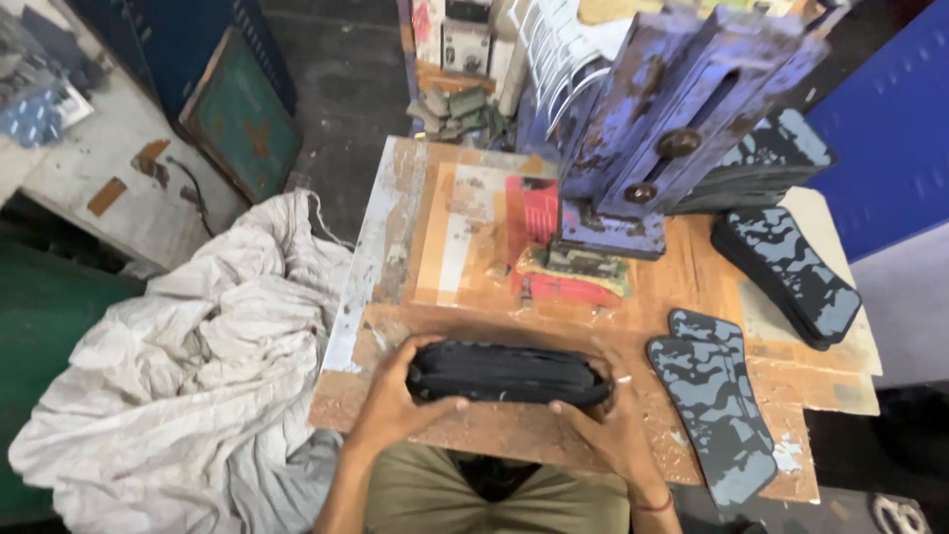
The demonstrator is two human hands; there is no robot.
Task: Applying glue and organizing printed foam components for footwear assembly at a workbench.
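Observation:
Both hands grip a thick stack of dark flat sole-shaped pieces (506,373) held edge-on near the front of a worn wooden table (415,247). My left hand (395,400) wraps the stack's left end, thumb underneath. My right hand (605,420) clasps its right end. A purple-blue metal press (672,119) stands just beyond, over a red pad (539,213).
Two blue-and-black camouflage sole pieces (717,396) lie at the table's right front. More stacks of them (786,272) sit at the right and behind the press (766,163). A crumpled white cloth sack (188,376) is heaped on the left. A green framed board (242,114) leans at back left.

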